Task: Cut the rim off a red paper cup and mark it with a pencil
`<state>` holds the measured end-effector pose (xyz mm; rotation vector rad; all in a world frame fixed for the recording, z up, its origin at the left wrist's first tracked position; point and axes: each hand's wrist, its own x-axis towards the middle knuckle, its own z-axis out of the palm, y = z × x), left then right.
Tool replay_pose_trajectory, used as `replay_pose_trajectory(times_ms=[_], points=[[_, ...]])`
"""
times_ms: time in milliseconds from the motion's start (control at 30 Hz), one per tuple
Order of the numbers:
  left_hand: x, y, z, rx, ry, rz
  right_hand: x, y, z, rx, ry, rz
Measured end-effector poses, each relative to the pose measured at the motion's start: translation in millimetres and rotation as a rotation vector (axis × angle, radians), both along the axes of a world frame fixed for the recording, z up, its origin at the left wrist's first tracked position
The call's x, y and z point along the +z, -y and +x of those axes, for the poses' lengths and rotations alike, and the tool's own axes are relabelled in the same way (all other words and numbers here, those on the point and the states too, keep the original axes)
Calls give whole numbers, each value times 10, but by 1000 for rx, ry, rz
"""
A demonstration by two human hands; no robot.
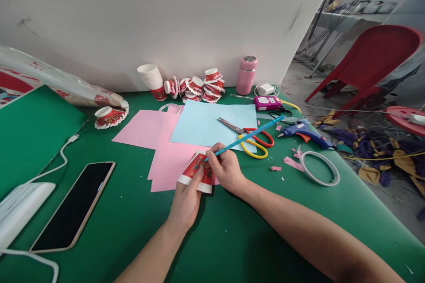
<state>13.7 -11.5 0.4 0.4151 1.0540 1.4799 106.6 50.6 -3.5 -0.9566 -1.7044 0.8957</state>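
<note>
My left hand [186, 201] grips a red and white paper cup [191, 172] that lies on its side over the table, thumb across its printed wall. Between the fingers of my right hand [229, 169] is a long blue pencil [252, 134], its tip at the cup's red surface and its far end pointing up to the right. Under and behind the hands are pink paper sheets [142, 128] and a light blue sheet [202, 119]. Scissors [254, 139] with one red and one yellow handle rest open on the blue sheet's right edge.
A cup stack [151, 80], several frilled cut cups [195, 86] and a pink flask [246, 75] line the wall. On the right are a purple tape measure [266, 102], a blue glue gun [307, 132] and a tape roll [320, 169]. A phone [75, 208] lies left.
</note>
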Motion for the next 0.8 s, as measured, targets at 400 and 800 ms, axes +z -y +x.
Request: replay_pose_trajectory(times_ms=[400, 800], points=[[1, 13, -5, -2, 3, -5, 23, 7, 1, 11, -8, -37], [14, 0, 11, 2, -2, 3, 25, 10, 2, 4, 0, -35]])
